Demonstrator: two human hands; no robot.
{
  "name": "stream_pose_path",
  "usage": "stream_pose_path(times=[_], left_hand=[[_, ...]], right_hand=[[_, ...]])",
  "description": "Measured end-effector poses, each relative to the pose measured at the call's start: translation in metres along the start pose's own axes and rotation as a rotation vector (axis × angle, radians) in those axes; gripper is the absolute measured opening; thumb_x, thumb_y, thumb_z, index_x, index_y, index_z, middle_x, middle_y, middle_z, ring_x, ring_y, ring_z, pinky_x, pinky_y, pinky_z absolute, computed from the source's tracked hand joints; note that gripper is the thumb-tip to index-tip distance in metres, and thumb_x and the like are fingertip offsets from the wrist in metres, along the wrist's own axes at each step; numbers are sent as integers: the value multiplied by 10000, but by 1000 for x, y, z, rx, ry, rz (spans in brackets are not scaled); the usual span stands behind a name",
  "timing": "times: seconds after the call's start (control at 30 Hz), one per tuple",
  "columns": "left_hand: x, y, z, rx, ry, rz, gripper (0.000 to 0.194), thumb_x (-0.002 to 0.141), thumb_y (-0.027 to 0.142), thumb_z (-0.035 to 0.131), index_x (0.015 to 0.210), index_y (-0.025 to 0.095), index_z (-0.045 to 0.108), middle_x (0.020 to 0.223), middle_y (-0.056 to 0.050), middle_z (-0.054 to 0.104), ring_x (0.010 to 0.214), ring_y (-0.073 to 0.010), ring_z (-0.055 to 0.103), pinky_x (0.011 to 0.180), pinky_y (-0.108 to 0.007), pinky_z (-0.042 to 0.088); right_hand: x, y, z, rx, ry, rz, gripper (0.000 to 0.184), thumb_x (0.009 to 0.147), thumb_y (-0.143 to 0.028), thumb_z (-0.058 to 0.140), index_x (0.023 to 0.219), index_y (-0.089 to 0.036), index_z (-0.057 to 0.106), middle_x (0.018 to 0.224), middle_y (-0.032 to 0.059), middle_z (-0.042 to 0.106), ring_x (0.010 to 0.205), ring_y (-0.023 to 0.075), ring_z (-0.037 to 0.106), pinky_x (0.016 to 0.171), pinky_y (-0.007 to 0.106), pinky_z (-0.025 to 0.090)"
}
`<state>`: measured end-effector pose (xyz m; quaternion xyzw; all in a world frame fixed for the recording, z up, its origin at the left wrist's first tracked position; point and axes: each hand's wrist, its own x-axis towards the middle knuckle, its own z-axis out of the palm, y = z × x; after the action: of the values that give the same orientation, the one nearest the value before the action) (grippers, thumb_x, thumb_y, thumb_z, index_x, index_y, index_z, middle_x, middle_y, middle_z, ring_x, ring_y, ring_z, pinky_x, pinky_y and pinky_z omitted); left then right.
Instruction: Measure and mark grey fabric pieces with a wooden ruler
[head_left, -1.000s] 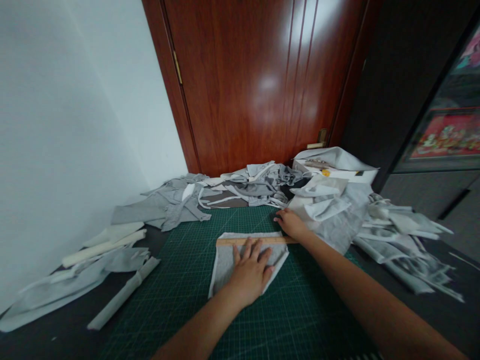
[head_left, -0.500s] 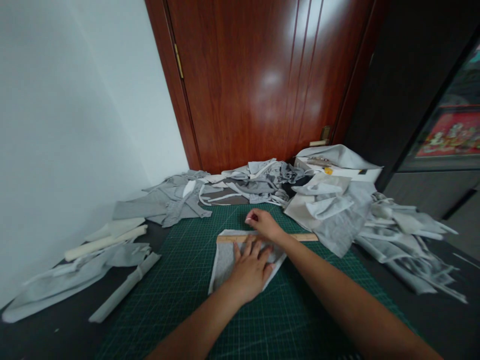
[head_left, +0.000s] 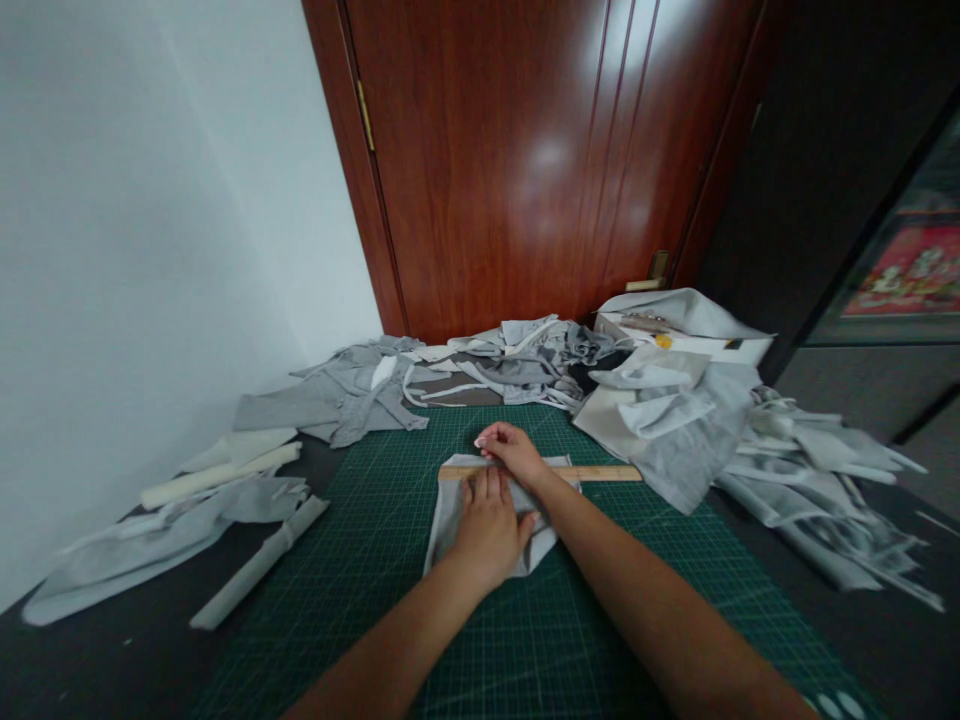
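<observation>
A grey fabric piece [head_left: 447,518] lies on the green cutting mat [head_left: 360,580]. A wooden ruler [head_left: 600,473] lies across the fabric's far edge. My left hand [head_left: 487,525] rests flat on the fabric, fingers together and stretched out, fingertips at the ruler. My right hand [head_left: 510,448] is curled at the far side of the ruler near its left part, fingers pinched together; what it holds, if anything, is too small to make out.
Heaps of grey and white fabric scraps [head_left: 675,410] lie at the mat's far and right sides, more strips and rolls [head_left: 225,475] at the left. A wooden door [head_left: 540,160] stands behind, a white wall at left, a dark cabinet at right.
My right hand moved left along the ruler from its right end to above the fabric. The ruler shifted rightward. My left hand drew its fingers together.
</observation>
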<state>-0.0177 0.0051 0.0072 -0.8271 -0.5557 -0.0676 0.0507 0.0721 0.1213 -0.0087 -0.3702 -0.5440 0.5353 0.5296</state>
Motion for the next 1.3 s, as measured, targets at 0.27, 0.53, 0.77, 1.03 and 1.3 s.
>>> stream_pose_path(times=[0.27,0.53,0.77,1.03,1.3], left_hand=[[-2,-15,-12,139,-122,-159,645,875,574,364,1389,191,434,1399,-222,446,1258,-514,357,951,-689,241],[-5,-17,-10,115,-150,-147,660,879,586,348,1369,156,453,1445,-243,363,1310,-528,253,933,-678,295],[-3,-14,-12,103,-193,-190,785,874,585,361,1403,6,349,1470,-312,255,1335,-521,204,975,-659,284],[-3,-13,-11,124,-183,-219,779,866,613,357,1410,56,362,1470,-294,275,1322,-526,230,946,-657,319],[-3,-13,-11,152,-182,-217,774,869,608,356,1410,55,363,1468,-304,267,1314,-526,249,938,-639,341]], right_hand=[[-4,-2,6,-349,-130,-114,32,707,-200,635,728,-175,631,645,-34,591,597,103,520,588,213,403],[7,-1,22,-743,-201,-145,68,723,-148,620,745,-178,677,710,-3,651,660,128,558,619,222,395],[20,0,42,-767,-215,-117,105,739,-146,604,764,-195,693,723,-2,674,665,132,576,612,222,393],[18,-2,48,-760,-219,-63,108,749,-182,617,801,-185,712,748,-1,695,696,128,598,627,209,407],[15,-4,49,-820,-209,-68,120,765,-190,620,836,-187,716,795,6,711,734,130,618,645,204,412]])
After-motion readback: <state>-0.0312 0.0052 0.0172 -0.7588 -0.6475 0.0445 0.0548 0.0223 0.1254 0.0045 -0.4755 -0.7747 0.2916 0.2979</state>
